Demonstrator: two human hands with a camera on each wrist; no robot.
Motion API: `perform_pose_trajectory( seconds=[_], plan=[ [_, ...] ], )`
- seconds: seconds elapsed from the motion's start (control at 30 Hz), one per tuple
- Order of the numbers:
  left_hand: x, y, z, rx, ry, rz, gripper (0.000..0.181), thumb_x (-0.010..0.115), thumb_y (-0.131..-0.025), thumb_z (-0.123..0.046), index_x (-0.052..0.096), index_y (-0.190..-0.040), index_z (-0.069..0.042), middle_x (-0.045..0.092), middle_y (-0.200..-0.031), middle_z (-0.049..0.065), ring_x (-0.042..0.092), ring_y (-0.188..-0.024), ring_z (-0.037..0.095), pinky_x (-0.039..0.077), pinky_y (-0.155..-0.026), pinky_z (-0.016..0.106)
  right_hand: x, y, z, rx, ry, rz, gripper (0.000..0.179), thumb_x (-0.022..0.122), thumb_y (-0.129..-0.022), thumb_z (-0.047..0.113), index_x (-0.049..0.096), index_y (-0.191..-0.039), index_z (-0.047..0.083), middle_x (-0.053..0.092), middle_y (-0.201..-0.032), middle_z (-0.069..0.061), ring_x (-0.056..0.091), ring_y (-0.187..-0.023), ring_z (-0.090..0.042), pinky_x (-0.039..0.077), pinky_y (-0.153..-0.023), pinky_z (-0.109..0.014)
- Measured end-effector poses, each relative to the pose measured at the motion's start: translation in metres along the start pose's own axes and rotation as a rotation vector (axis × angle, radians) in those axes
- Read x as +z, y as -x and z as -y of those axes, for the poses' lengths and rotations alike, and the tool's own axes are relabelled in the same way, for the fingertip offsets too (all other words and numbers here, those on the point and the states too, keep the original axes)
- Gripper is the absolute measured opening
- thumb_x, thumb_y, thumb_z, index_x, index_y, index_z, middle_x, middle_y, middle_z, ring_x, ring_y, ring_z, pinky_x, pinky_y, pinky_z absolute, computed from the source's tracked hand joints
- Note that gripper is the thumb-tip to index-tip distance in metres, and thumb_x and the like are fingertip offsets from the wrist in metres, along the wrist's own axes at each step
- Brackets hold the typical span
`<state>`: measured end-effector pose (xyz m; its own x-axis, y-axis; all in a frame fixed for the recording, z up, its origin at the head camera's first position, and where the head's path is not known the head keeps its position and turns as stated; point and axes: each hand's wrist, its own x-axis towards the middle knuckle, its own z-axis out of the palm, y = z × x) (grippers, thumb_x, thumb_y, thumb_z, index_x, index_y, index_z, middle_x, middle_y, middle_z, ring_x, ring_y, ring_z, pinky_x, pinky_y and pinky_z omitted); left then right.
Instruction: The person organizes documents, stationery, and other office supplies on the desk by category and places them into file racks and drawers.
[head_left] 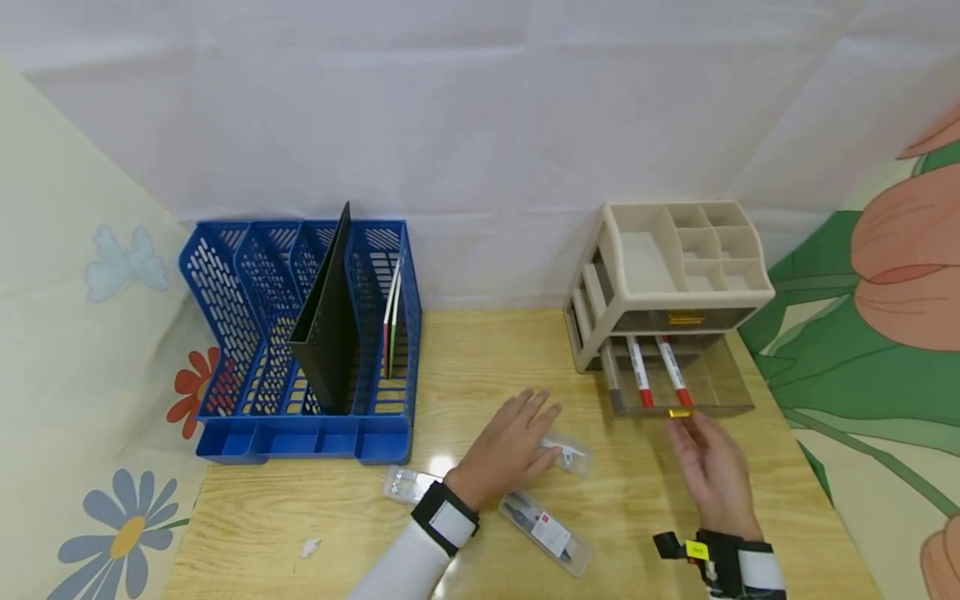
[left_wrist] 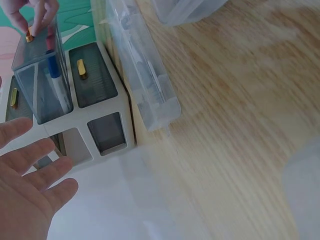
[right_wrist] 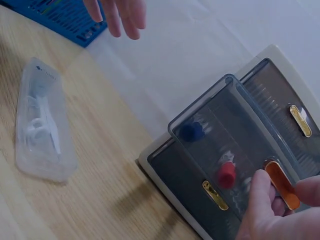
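Observation:
My right hand [head_left: 712, 475] pinches the gold handle [right_wrist: 282, 185] of a clear drawer [head_left: 716, 379], which stands pulled out of the beige desk organizer [head_left: 622, 321]. Inside the drawer lie markers [head_left: 637, 371] with red ends; a blue cap [right_wrist: 192, 131] also shows through its front in the right wrist view. My left hand [head_left: 506, 442] hovers with fingers spread, holding nothing. Close by it are clear plastic cases: one [head_left: 573, 458] partly under the fingers, one [head_left: 546, 533] with dark tools and a white label, and one [head_left: 405, 483] partly behind the wrist.
A blue file rack [head_left: 303, 437] stands at the left, holding a black folder [head_left: 330, 333] and thin booklets [head_left: 392, 321]. A scrap of white paper [head_left: 310, 547] lies at the front left of the wooden table [head_left: 495, 350]. White cloth [head_left: 487, 150] hangs behind.

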<state>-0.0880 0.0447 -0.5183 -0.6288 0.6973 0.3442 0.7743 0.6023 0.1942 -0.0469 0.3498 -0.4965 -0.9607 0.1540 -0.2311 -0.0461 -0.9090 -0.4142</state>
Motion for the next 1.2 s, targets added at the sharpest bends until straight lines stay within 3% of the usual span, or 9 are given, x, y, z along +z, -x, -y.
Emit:
perform_pose_trajectory(
  seconds=[0.27,0.63,0.87,1.2],
  plan=[
    [-0.007,0.009,0.007,-0.03,-0.006,-0.039,0.055,0.046,-0.099,-0.041,0.046,-0.142,-0.006,0.046,-0.147,0.02,0.044,-0.132,0.037,0.037,-0.112,0.047,0.003,-0.014,-0.001,-0.02,0.003,0.052,0.024,0.037,-0.101,-0.007,0.06,-0.097,-0.014,0.059,-0.098,-0.02,0.062,-0.092,-0.03,0.056,-0.092,-0.038],
    [-0.015,0.03,0.023,-0.052,-0.056,-0.049,0.057,0.057,-0.094,-0.038,0.049,-0.141,-0.006,0.047,-0.146,0.019,0.045,-0.131,0.037,0.037,-0.111,0.048,0.008,-0.032,0.005,0.044,-0.033,0.087,0.025,0.034,-0.102,-0.006,0.057,-0.096,-0.014,0.057,-0.097,-0.022,0.061,-0.094,-0.032,0.054,-0.095,-0.04],
    [-0.016,0.044,0.028,-0.062,-0.071,-0.049,0.055,0.053,-0.096,-0.038,0.049,-0.141,-0.006,0.048,-0.146,0.021,0.047,-0.13,0.037,0.04,-0.109,0.048,0.017,-0.047,0.008,0.07,-0.058,0.035,0.02,0.037,-0.101,-0.007,0.054,-0.092,-0.013,0.056,-0.094,-0.021,0.059,-0.092,-0.032,0.054,-0.095,-0.041],
    [-0.021,0.06,0.035,-0.072,-0.105,0.003,0.056,0.05,-0.097,-0.039,0.046,-0.143,-0.007,0.044,-0.148,0.021,0.043,-0.133,0.038,0.038,-0.11,0.05,0.03,-0.067,0.014,0.114,-0.037,-0.059,0.004,0.043,-0.1,-0.005,0.046,-0.102,-0.004,0.05,-0.099,-0.017,0.057,-0.094,-0.028,0.051,-0.099,-0.037]
  ],
)
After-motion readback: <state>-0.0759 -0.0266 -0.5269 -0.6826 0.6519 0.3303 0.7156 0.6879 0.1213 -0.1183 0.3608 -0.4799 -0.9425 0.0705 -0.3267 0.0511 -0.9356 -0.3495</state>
